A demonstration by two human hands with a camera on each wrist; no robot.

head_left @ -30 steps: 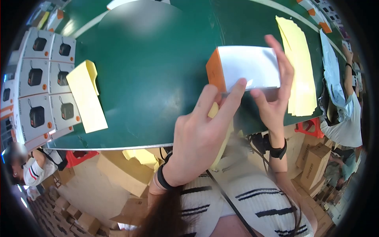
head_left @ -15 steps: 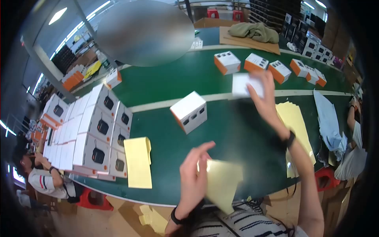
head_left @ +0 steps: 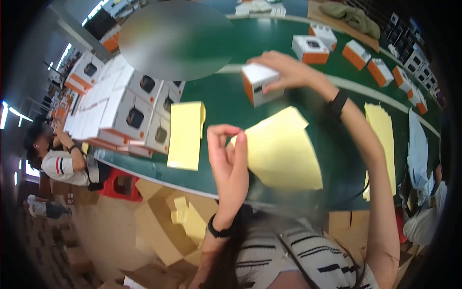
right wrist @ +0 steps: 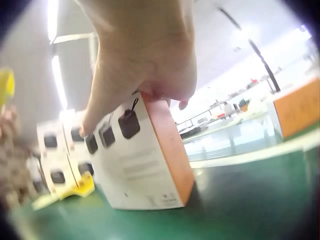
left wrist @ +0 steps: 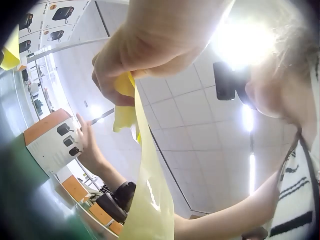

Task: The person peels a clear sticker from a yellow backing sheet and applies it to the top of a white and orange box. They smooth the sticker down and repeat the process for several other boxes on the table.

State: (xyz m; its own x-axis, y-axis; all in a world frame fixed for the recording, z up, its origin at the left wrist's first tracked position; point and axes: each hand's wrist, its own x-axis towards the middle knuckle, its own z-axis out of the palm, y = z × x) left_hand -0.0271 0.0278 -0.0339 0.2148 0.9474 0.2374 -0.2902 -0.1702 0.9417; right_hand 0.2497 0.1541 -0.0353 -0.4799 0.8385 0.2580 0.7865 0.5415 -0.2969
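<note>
In the head view my left hand [head_left: 228, 166] pinches a yellow sheet [head_left: 284, 149] by its left edge, between thumb and fingers; the sheet fans out to the right over the near part of the green table. My right hand [head_left: 284, 72] grips a white and orange box [head_left: 260, 82] farther back on the table. The right wrist view has this box [right wrist: 142, 160] upright, with the right hand [right wrist: 145, 60] over its top and the thumb on its printed face. From the left wrist, the sheet [left wrist: 150, 200] hangs below the left hand [left wrist: 150, 45].
Boxes [head_left: 134, 118] are stacked at the left, with a folded yellow sheet [head_left: 185, 137] beside them. More boxes [head_left: 310, 48] stand at the back right. A yellow pile [head_left: 382, 139] lies at the right. A seated person [head_left: 65, 161] is at the far left; an open carton [head_left: 168, 236] is below the table edge.
The right hand has let go of the box it carried, now at the back, and taken hold of the other one. The left hand has raised the yellow sheet, which has spread out.
</note>
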